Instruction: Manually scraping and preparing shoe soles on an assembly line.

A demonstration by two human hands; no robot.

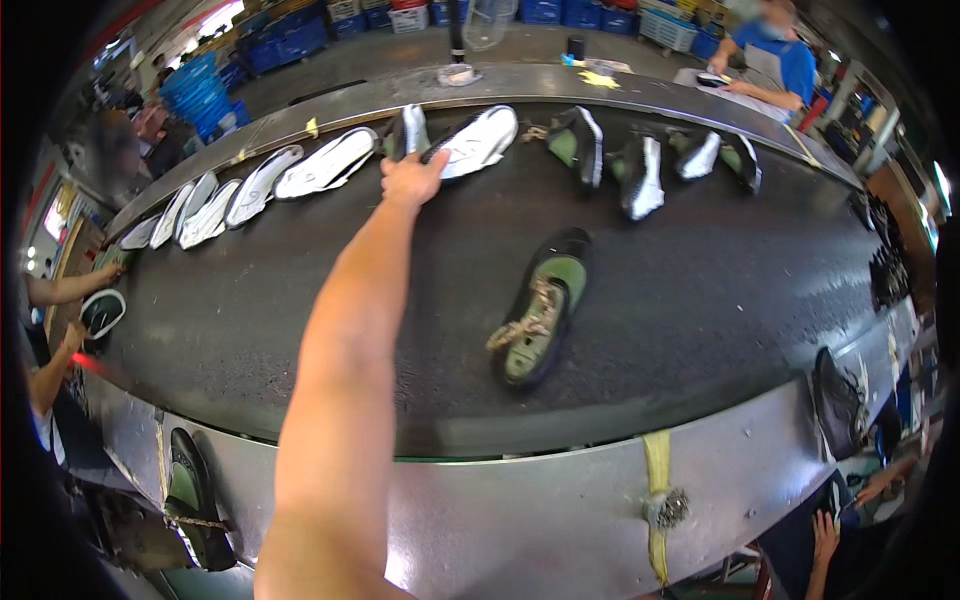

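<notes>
My left hand reaches far across the dark conveyor belt, fingers closed at the near end of a shoe with a white sole. This shoe lies tipped so its sole shows. Against the fingers stands a dark green shoe with a white sole edge; whether the hand grips it too is hard to tell. Nearer to me, right of my forearm, a green and black laced shoe lies upright on the belt, slightly blurred. My right hand is out of view.
White-soled shoes line the belt's far side, with several green ones to the right. A metal ledge runs along the near side, bearing a green shoe and a dark shoe. Co-workers work around the belt.
</notes>
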